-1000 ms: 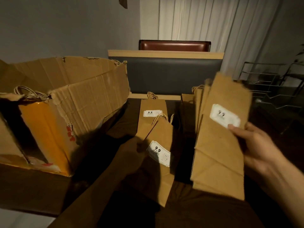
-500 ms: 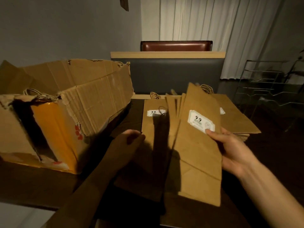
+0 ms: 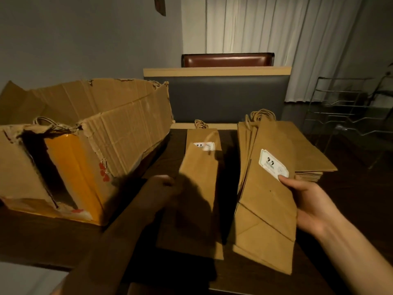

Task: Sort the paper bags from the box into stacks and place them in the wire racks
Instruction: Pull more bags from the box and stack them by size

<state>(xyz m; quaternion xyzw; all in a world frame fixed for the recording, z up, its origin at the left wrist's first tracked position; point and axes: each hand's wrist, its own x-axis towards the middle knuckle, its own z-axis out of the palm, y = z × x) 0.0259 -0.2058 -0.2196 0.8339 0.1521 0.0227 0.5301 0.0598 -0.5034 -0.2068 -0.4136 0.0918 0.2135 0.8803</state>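
Now, here is each thing:
Right hand: holds a bunch of bags by the side, thumb on top.
Left hand: dark; touches the middle bag; grip unclear.
Flat pile: behind the bunch.
Box: left on the table.
Wire racks: far right.

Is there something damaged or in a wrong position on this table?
Yes. The cardboard box on the left is badly torn: its rim is ragged, its near corner is ripped open, and the walls sag outward. The paper bags gripped by the right hand are fanned out unevenly, not squared.
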